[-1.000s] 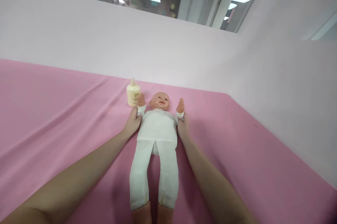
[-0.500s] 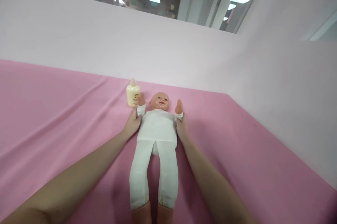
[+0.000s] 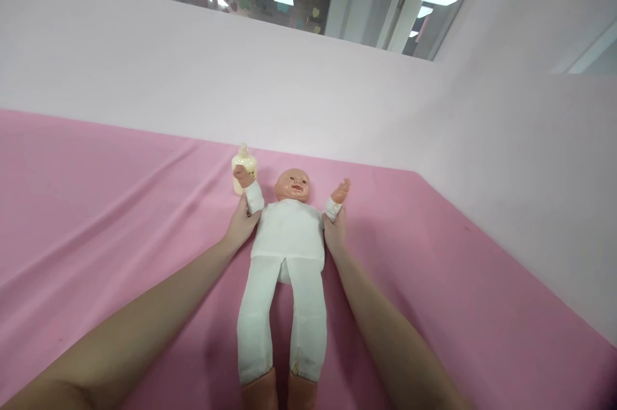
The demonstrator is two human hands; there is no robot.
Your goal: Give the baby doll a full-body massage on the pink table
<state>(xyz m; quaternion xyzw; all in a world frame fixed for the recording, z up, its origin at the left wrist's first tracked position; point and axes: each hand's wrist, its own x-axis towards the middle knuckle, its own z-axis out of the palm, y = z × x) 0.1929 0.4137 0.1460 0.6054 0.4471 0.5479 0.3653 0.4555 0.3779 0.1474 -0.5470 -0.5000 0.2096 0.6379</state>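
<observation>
Baby doll point(image 3: 287, 249) lies face-up on the pink tabletop point(image 3: 96, 204), left hand point(image 3: 242, 225) and right hand point(image 3: 334, 234) each pinching a sleeved arm; swinging the left-side arm wider could topple the cream bottle point(image 3: 242, 166) just behind it.

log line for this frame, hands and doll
left hand: grips doll's arm | right hand: grips other arm | doll: on back on pink cloth | bottle: upright behind doll
</observation>
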